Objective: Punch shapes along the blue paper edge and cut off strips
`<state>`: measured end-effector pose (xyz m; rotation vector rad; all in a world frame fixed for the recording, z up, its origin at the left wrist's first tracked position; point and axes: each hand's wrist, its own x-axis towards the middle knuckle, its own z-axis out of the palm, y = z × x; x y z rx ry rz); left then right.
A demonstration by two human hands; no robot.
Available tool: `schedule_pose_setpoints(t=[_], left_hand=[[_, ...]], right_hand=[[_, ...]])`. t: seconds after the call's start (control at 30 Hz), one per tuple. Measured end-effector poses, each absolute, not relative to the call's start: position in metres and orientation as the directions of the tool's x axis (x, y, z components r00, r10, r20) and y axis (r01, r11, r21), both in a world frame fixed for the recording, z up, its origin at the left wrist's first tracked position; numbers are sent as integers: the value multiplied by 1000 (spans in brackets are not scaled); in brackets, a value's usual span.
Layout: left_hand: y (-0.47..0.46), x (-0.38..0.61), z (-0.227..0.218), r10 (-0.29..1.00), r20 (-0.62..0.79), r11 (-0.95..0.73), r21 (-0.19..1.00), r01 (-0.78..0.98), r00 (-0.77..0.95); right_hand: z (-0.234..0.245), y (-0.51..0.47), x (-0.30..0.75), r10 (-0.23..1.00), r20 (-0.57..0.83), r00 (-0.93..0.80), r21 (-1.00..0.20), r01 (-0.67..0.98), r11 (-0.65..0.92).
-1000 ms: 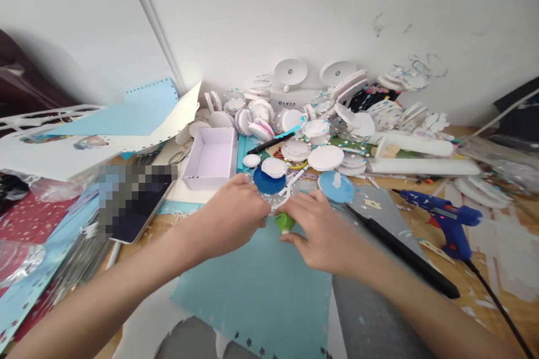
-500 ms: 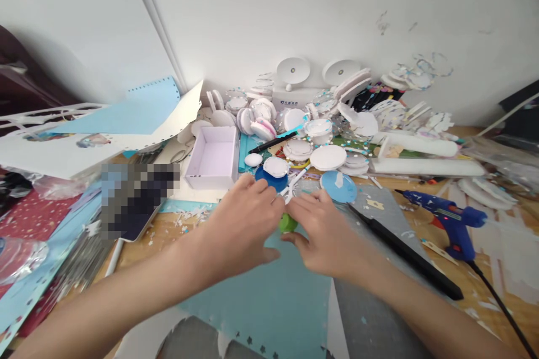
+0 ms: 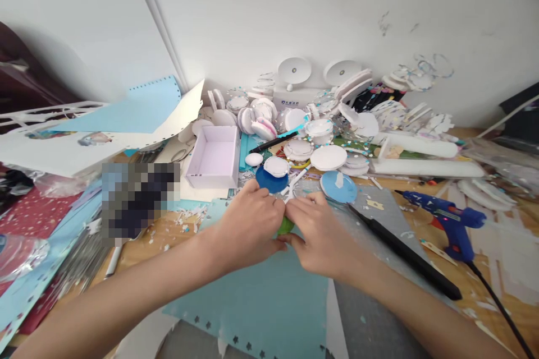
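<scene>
Head view: both hands [image 3: 286, 227] pinch small rounded green object [image 3: 285, 226].

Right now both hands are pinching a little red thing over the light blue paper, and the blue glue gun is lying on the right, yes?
Not quite: the head view shows the little thing is green. The left hand and right hand do meet on it over the light blue paper, with the blue glue gun on the right.

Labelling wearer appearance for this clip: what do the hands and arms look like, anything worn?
Both hands are bare: the left hand and right hand show no gloves, rings or markings. Both forearms are bare up to the frame edge, with no sleeves, watch or bracelet in view.
</scene>
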<state>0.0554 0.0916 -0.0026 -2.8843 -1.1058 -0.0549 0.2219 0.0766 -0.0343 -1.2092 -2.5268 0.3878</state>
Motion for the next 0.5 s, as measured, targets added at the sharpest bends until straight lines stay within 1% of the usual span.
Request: schedule_pose_setpoints(t=[0.13, 0.23, 0.37, 0.5], left_hand=[[96, 43, -1, 601, -11, -798, -60, 599, 799], [99, 33, 1, 561, -48, -827, -72, 558, 826], [102, 31, 7, 569, -116, -822, -103, 560, 814], [101, 34, 12, 569, -124, -822, -97, 561, 813]], right_hand=[[-30, 77, 226, 771, 77, -632, -407, 686, 603], [-30, 79, 228, 772, 45, -634, -384, 703, 599], [-32, 80, 227, 770, 63, -635, -376, 700, 607], [-31, 78, 225, 779, 115, -617, -385, 695, 607]])
